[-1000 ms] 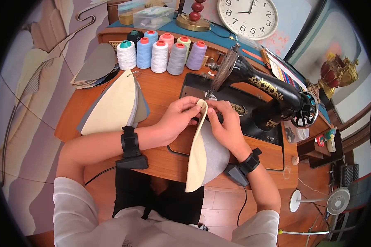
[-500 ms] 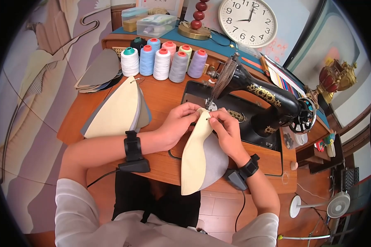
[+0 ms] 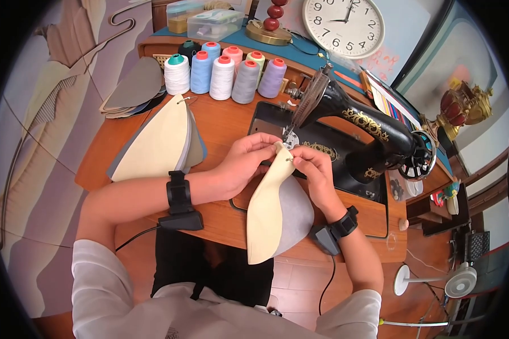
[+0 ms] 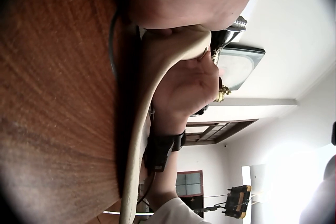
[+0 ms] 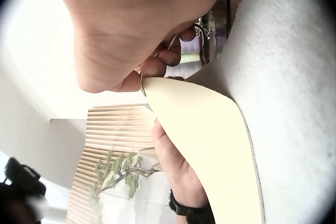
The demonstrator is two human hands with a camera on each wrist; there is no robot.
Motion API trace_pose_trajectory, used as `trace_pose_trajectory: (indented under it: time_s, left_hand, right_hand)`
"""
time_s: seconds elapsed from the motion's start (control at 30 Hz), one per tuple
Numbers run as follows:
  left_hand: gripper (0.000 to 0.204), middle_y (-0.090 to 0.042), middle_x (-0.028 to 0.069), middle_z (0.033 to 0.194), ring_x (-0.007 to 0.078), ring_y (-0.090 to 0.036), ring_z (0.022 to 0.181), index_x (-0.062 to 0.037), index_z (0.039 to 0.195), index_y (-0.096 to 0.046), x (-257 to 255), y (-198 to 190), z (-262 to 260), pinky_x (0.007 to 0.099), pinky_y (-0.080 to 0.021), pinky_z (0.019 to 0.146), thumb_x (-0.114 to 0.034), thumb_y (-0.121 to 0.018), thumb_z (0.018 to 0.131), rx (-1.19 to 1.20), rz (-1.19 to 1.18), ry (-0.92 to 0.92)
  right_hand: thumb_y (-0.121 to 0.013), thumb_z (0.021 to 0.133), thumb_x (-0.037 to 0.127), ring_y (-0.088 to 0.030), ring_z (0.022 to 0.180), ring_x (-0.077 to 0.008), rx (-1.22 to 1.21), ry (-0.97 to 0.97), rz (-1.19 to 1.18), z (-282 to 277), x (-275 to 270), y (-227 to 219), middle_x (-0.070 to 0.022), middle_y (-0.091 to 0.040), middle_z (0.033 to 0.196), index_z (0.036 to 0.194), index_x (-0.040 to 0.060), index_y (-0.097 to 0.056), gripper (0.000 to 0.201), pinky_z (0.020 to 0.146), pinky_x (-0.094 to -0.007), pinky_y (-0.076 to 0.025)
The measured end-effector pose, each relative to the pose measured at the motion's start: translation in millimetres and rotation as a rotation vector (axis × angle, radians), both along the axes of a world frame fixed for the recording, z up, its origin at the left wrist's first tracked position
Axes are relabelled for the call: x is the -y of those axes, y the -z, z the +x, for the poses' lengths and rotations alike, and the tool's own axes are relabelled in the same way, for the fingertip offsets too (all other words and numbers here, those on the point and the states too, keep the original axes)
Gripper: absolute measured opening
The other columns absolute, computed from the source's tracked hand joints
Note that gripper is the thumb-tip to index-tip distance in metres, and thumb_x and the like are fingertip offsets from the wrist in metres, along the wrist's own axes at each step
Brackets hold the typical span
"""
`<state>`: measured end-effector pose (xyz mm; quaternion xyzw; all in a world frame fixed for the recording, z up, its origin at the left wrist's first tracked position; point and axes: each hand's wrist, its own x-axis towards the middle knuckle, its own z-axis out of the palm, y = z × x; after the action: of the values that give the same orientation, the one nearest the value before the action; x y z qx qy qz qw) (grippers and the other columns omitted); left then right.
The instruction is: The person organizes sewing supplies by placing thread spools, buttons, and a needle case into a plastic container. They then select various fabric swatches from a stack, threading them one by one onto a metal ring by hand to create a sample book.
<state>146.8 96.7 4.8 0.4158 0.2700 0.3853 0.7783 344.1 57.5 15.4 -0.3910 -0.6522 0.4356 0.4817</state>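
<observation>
A limp cream panel point(image 3: 264, 212) with a grey panel point(image 3: 295, 212) behind it hangs from both hands over the table's front edge. Thumb and fingers of the left hand point(image 3: 244, 168) pinch its narrow upper end. The right hand point(image 3: 313, 169) pinches the neighbouring corner, beside a small metal ring point(image 3: 289, 160) through the panel. In the right wrist view the ring point(image 5: 142, 84) sits at the cream panel's tip, against the right fingers. Just beyond the fingertips stands the needle area point(image 3: 289, 137) of a black sewing machine point(image 3: 363, 120). The left fingertips are partly hidden behind the panel.
Thread cones point(image 3: 221, 79) stand along the back of the wooden table point(image 3: 223, 121). At the left lie a ringed stack of cream and grey panels point(image 3: 152, 141) and a pile of dark panels point(image 3: 134, 87). A wall clock point(image 3: 344, 25) leans behind.
The panel has turned from nearly edge-on to show its cream face, and the metal ring has come into view. The right hand has moved slightly down, still pinching the corner.
</observation>
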Motion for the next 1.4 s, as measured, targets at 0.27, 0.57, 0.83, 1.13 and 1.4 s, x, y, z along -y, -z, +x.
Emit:
trace_pose_trajectory:
  time_s: [0.27,0.57,0.83,1.13,1.4]
  left_hand:
    - [0.019,-0.063,0.0062,0.117,0.0133,-0.062,0.107,-0.0047,0.122,-0.056,0,0,0,0.0316,-0.052,0.094,-0.014,-0.055,0.105,-0.001,0.006,0.013]
    - [0.024,-0.062,0.0067,0.121,0.014,-0.062,0.112,-0.0039,0.127,-0.058,1,0,0,0.0316,-0.052,0.098,-0.012,-0.053,0.106,0.053,0.001,0.089]
    - [0.03,-0.058,0.0068,0.129,0.0145,-0.059,0.117,-0.0054,0.133,-0.053,6,-6,-1,0.032,-0.051,0.102,-0.011,-0.057,0.104,0.034,0.046,0.035]
    - [0.032,-0.06,0.0088,0.131,0.0161,-0.059,0.121,-0.0042,0.132,-0.053,5,-6,-3,0.0325,-0.049,0.103,-0.011,-0.059,0.101,0.018,0.058,0.044]
    - [0.042,-0.063,0.0103,0.13,0.0157,-0.061,0.119,-0.0008,0.138,-0.054,4,-9,-4,0.0332,-0.051,0.102,-0.017,-0.063,0.1,0.033,0.015,0.047]
  right_hand:
    - [-0.054,0.095,0.009,-0.056,0.078,-0.0067,-0.047,-0.049,-0.024,3,-2,1,-0.0015,-0.066,0.084,0.095,-0.0048,-0.068,0.02,0.071,-0.0219,-0.043]
    - [-0.053,0.095,0.009,-0.053,0.075,-0.0049,-0.047,-0.042,-0.023,0,0,-3,0.0005,-0.063,0.083,0.094,-0.0019,-0.066,0.017,0.068,-0.0209,-0.04]
    - [-0.055,0.096,0.008,-0.049,0.073,-0.0035,-0.011,0.011,-0.016,2,-2,2,0.0034,-0.059,0.081,0.094,-0.0001,-0.064,0.012,0.065,-0.0208,-0.038]
    - [-0.067,0.088,0.002,-0.052,0.08,-0.0127,0.204,0.192,0.258,-5,-8,5,-0.0009,-0.059,0.081,0.096,0.0018,-0.064,0.009,0.078,-0.0278,-0.043]
    - [-0.07,0.084,0.002,-0.055,0.077,-0.018,0.306,0.275,0.351,-8,-9,3,-0.004,-0.061,0.078,0.095,0.0025,-0.064,0.013,0.076,-0.0304,-0.046]
